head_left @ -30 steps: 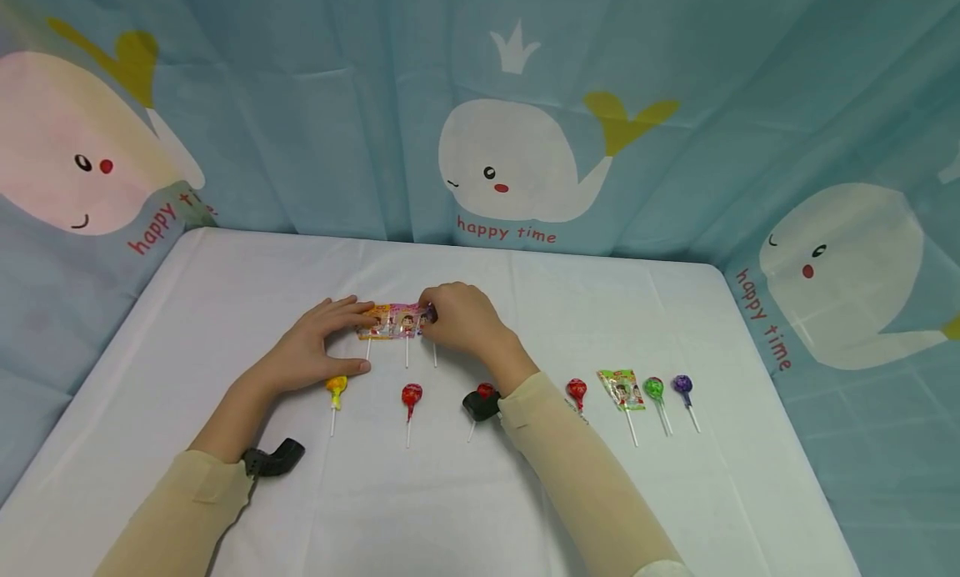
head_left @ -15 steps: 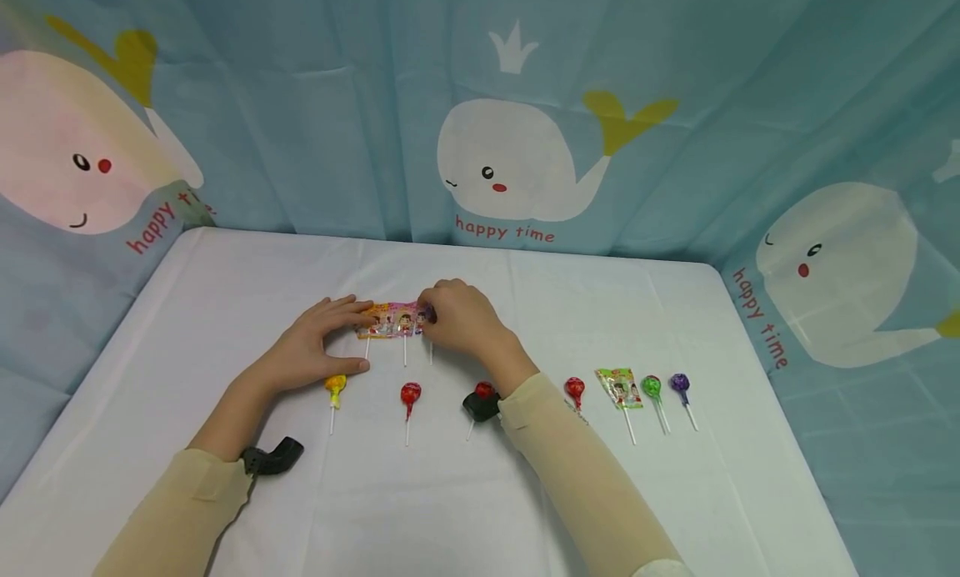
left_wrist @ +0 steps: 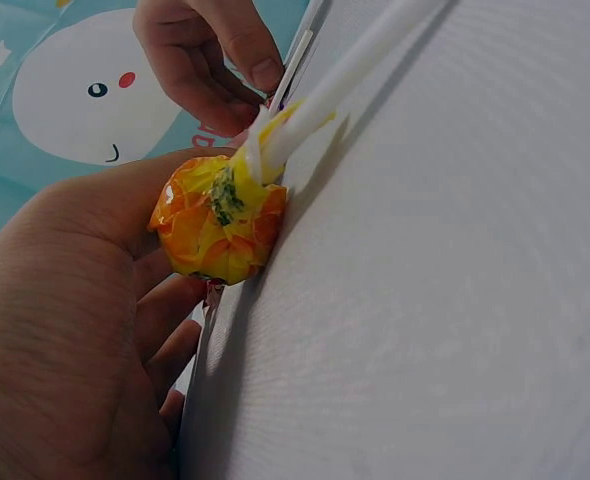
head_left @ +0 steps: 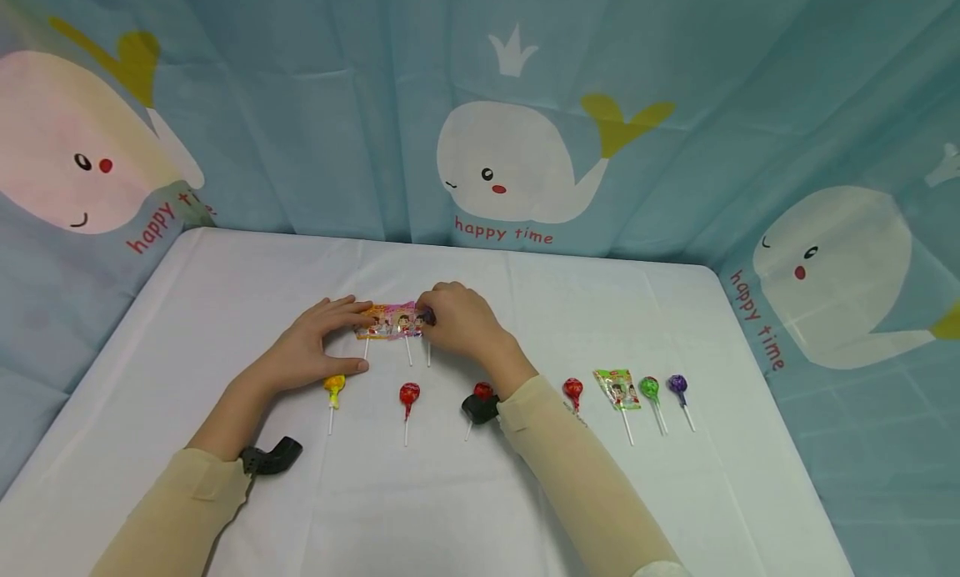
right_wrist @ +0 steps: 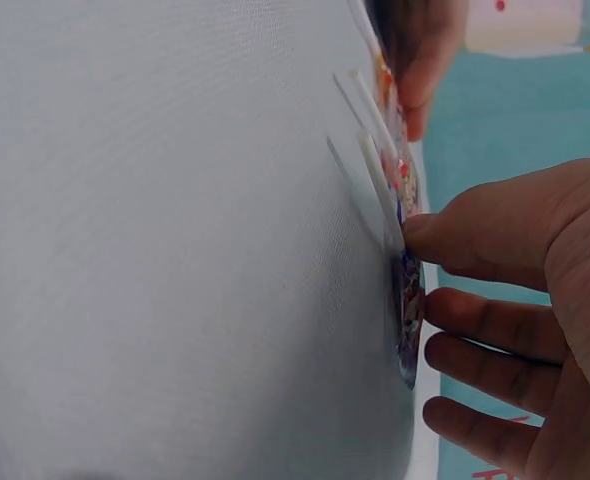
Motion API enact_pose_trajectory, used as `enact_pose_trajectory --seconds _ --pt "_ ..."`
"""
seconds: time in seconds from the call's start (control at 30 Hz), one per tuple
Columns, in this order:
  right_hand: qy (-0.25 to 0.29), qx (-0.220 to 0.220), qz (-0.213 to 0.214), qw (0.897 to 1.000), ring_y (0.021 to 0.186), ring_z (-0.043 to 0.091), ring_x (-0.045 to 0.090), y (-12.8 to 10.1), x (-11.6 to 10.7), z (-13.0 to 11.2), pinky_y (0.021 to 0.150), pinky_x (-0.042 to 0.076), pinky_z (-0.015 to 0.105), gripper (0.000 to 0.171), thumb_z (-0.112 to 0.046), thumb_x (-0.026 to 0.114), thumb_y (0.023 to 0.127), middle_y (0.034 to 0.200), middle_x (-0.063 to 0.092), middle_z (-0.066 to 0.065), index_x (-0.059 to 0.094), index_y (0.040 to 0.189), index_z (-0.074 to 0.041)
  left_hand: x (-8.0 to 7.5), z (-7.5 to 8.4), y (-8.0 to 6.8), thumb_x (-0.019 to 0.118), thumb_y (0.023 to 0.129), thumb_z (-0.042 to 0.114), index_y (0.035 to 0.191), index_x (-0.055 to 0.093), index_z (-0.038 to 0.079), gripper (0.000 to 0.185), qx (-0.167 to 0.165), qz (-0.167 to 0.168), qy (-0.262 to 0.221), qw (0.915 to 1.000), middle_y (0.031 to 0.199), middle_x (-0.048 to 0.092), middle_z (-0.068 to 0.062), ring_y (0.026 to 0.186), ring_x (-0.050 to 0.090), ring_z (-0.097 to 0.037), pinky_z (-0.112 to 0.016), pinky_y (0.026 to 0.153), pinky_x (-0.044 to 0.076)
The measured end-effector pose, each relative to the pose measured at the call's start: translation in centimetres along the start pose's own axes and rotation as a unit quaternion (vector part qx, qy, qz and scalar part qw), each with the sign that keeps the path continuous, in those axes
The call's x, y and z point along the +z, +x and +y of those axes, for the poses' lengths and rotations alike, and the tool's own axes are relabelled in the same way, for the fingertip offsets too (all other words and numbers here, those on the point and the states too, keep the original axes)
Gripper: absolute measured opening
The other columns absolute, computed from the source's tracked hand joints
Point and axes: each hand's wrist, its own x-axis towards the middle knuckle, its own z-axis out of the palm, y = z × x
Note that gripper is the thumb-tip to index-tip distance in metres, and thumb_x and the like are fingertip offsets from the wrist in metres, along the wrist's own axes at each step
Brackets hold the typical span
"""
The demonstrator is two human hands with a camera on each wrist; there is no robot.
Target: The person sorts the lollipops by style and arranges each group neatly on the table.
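Note:
In the head view, three lollipops in flat printed wrappers lie side by side near the table's middle. My left hand (head_left: 311,348), fingers extended, rests its fingertips on the orange-wrapped lollipop (head_left: 381,322) at the row's left end. The pink-wrapped lollipop (head_left: 402,322) lies between the hands. At the right end, my right hand (head_left: 461,320) holds a purple-wrapped lollipop (right_wrist: 410,305) between thumb and fingers, partly covering it. Below my left thumb is a round yellow lollipop (head_left: 333,385), large in the left wrist view with its orange-yellow wrapper (left_wrist: 220,220).
Nearer me lie a red lollipop (head_left: 408,393) and another red one (head_left: 483,389) partly behind the right wrist camera (head_left: 478,408). To the right are a third red lollipop (head_left: 573,388), a green flat-wrapped one (head_left: 619,388), a round green one (head_left: 649,388) and a purple one (head_left: 678,384).
My right hand has shifted the purple-wrapped lollipop slightly left, closer against the pink one, whose stick now tilts a little. The left hand has stayed in place.

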Motion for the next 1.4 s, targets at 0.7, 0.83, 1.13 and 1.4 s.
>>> enact_pose_trajectory --seconds 0.7,0.83,1.13,1.4 --pt "0.001 0.004 0.000 1.000 0.101 0.017 0.066 -0.1 0.1 -0.1 0.092 0.057 0.036 0.023 -0.026 0.077 0.101 0.114 0.075 -0.001 0.082 0.121 -0.016 0.0 0.0 0.0 0.094 0.086 0.039 0.147 0.070 0.015 0.070 0.005 0.001 -0.005 1.0000 0.168 0.049 -0.010 0.163 0.026 -0.041 -0.061 0.133 0.008" --pt "0.010 0.012 -0.001 1.000 0.102 0.017 0.066 -0.3 -0.1 -0.1 0.093 0.058 0.036 0.024 -0.027 0.076 0.102 0.114 0.075 -0.001 0.081 0.122 -0.016 0.1 -0.1 0.0 0.094 0.086 0.040 0.147 0.070 0.016 0.070 0.005 0.001 -0.006 1.0000 0.168 0.049 -0.010 0.163 0.026 -0.041 -0.061 0.133 0.007" --pt "0.036 0.021 0.007 0.999 0.109 0.018 0.068 -1.0 -0.5 0.0 0.098 0.058 0.038 0.028 -0.029 0.075 0.103 0.118 0.076 0.000 0.080 0.125 -0.014 0.1 0.0 0.1 0.094 0.087 0.040 0.147 0.070 0.016 0.069 0.001 -0.003 -0.004 1.0000 0.168 0.049 -0.010 0.163 0.025 -0.041 -0.061 0.133 0.007" --pt "0.038 0.016 -0.007 0.999 0.120 0.022 0.066 -1.6 -1.4 -0.7 0.104 0.056 0.040 0.034 -0.031 0.075 0.104 0.129 0.074 0.003 0.077 0.133 -0.013 0.0 0.2 0.1 0.094 0.087 0.037 0.147 0.069 0.014 0.069 0.011 0.001 -0.002 0.9999 0.167 0.050 -0.012 0.162 0.026 -0.044 -0.061 0.133 0.008"
